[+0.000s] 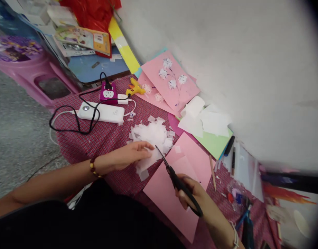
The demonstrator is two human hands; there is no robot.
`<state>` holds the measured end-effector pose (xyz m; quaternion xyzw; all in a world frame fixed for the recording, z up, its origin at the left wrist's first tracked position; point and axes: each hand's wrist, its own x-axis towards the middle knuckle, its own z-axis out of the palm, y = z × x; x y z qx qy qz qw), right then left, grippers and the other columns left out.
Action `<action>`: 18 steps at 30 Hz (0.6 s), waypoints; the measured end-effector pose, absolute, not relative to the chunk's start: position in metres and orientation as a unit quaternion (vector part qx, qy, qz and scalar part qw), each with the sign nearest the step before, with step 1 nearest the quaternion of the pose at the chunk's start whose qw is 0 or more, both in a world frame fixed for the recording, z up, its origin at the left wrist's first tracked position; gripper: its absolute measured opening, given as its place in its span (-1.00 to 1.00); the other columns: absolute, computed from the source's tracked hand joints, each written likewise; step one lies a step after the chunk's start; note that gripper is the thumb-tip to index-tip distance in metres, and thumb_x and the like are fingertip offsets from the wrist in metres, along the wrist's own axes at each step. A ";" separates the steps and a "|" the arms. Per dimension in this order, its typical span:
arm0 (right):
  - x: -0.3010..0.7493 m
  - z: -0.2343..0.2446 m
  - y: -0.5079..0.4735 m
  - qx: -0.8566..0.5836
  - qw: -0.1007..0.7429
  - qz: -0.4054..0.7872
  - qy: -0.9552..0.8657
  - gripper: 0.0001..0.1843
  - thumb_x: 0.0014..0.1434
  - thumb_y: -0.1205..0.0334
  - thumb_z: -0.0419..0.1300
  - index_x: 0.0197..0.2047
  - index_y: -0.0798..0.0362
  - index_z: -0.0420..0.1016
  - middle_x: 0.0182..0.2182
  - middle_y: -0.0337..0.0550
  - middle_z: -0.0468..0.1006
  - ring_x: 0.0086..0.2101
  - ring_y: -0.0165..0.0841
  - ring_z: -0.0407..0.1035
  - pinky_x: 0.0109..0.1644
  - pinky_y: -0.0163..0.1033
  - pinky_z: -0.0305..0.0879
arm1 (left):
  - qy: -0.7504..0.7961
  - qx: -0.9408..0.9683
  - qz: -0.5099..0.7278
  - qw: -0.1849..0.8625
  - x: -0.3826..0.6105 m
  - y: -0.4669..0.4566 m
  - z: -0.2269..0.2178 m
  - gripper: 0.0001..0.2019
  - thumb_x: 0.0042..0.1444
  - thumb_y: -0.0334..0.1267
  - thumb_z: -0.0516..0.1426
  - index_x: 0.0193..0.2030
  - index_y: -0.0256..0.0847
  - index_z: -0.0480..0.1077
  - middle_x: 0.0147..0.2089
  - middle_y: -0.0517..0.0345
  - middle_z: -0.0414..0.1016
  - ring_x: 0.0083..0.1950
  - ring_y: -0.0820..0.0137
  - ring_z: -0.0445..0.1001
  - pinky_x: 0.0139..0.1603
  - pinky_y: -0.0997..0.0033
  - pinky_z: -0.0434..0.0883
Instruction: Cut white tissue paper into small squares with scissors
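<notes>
My left hand (125,156) pinches a strip of white tissue paper (148,161) at the near edge of a pile of small white paper squares (152,134). My right hand (191,193) is wrapped round the black handles of a pair of scissors (174,174), whose blades point up and left and meet the strip close to my left fingers. Both hands work above a red checked tablecloth (102,138). A pink paper sheet (174,193) lies under the scissors and my right hand.
A white power bank (103,112), a purple plug adapter (108,92) and black cable lie at left. A yellow glue gun (134,90), pink sheets with white flowers (169,81), white tissue (203,119), green paper (216,141), a pencil (213,167) and pens sit by the wall.
</notes>
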<state>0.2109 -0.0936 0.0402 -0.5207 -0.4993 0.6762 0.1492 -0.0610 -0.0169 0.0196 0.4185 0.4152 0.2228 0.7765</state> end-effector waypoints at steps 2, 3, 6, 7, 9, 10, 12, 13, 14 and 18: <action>0.210 0.043 -0.091 -0.518 0.152 0.671 -0.508 -0.41 0.13 -0.23 0.23 0.02 0.07 0.36 -0.44 -0.29 0.31 -0.58 -0.48 0.14 -0.52 -0.32 0.10 | 0.414 0.402 0.192 0.794 -0.064 -0.022 0.016 -0.70 0.05 -0.04 0.19 -0.27 -0.25 0.32 -0.50 0.30 0.32 -0.58 0.59 0.21 -0.60 0.56 0.04; 0.210 0.045 -0.089 -0.512 0.152 0.667 -0.519 -0.38 0.13 -0.26 0.21 0.05 0.06 0.35 -0.41 -0.25 0.32 -0.54 -0.44 0.18 -0.49 -0.30 0.14 | 0.416 0.405 0.189 0.792 -0.065 -0.024 0.014 -0.69 0.04 -0.02 0.19 -0.35 -0.25 0.29 -0.51 0.30 0.32 -0.59 0.59 0.20 -0.60 0.56 0.04; 0.212 0.051 -0.087 -0.484 0.153 0.655 -0.559 -0.30 0.15 -0.33 0.13 0.16 0.00 0.29 -0.27 -0.13 0.38 -0.35 -0.29 0.28 -0.28 -0.19 0.28 | 0.434 0.424 0.252 0.754 -0.065 -0.022 0.015 -0.69 0.05 -0.04 0.20 -0.44 -0.24 0.26 -0.55 0.34 0.24 -0.59 0.62 0.13 -0.60 0.58 0.01; 0.214 0.052 -0.087 -0.476 0.155 0.653 -0.568 -0.29 0.16 -0.33 0.11 0.19 -0.02 0.27 -0.24 -0.10 0.39 -0.30 -0.24 0.29 -0.22 -0.16 0.29 | 0.437 0.429 0.277 0.740 -0.065 -0.019 0.017 -0.69 0.06 -0.06 0.20 -0.45 -0.24 0.25 -0.56 0.35 0.21 -0.58 0.63 0.11 -0.59 0.59 0.00; 0.216 0.052 -0.088 -0.472 0.157 0.652 -0.572 -0.30 0.19 -0.33 0.06 0.22 -0.05 0.25 -0.21 -0.08 0.39 -0.26 -0.20 0.30 -0.16 -0.11 0.29 | 0.442 0.440 0.306 0.719 -0.063 -0.014 0.021 -0.68 0.06 -0.08 0.20 -0.48 -0.24 0.22 -0.57 0.37 0.16 -0.57 0.63 0.07 -0.57 0.58 -0.01; 0.217 0.052 -0.088 -0.473 0.155 0.653 -0.572 -0.32 0.19 -0.33 0.05 0.21 -0.06 0.26 -0.21 -0.08 0.39 -0.26 -0.20 0.30 -0.15 -0.11 0.28 | 0.445 0.446 0.311 0.712 -0.063 -0.012 0.022 -0.68 0.06 -0.08 0.20 -0.49 -0.24 0.21 -0.57 0.38 0.15 -0.57 0.63 0.05 -0.57 0.57 -0.02; 0.217 0.051 -0.088 -0.470 0.144 0.659 -0.570 -0.33 0.18 -0.35 0.04 0.14 -0.05 0.32 -0.25 -0.10 0.39 -0.28 -0.21 0.28 -0.16 -0.11 0.26 | 0.448 0.457 0.305 0.706 -0.062 -0.009 0.023 -0.67 0.08 -0.07 0.19 -0.50 -0.23 0.20 -0.57 0.38 0.14 -0.57 0.62 0.03 -0.56 0.56 -0.03; 0.216 0.051 -0.087 -0.466 0.138 0.663 -0.569 -0.34 0.17 -0.37 0.04 0.09 -0.04 0.35 -0.27 -0.11 0.38 -0.30 -0.22 0.27 -0.18 -0.12 0.26 | 0.445 0.460 0.298 0.708 -0.062 -0.008 0.022 -0.67 0.09 -0.06 0.18 -0.49 -0.23 0.20 -0.57 0.38 0.14 -0.57 0.62 0.03 -0.56 0.56 -0.04; 0.214 0.050 -0.086 -0.460 0.133 0.668 -0.569 -0.34 0.14 -0.40 0.04 0.03 -0.02 0.38 -0.29 -0.12 0.37 -0.31 -0.24 0.26 -0.20 -0.12 0.25 | 0.441 0.462 0.290 0.713 -0.063 -0.008 0.020 -0.67 0.10 -0.06 0.18 -0.48 -0.23 0.21 -0.56 0.38 0.15 -0.57 0.62 0.03 -0.56 0.55 -0.04; 0.207 0.049 -0.081 -0.444 0.135 0.679 -0.569 -0.30 0.07 -0.45 0.08 -0.06 0.02 0.39 -0.31 -0.14 0.34 -0.34 -0.27 0.22 -0.26 -0.17 0.21 | 0.418 0.482 0.237 0.733 -0.062 -0.009 0.014 -0.67 0.09 -0.04 0.17 -0.47 -0.24 0.25 -0.55 0.37 0.15 -0.57 0.61 0.05 -0.56 0.56 -0.02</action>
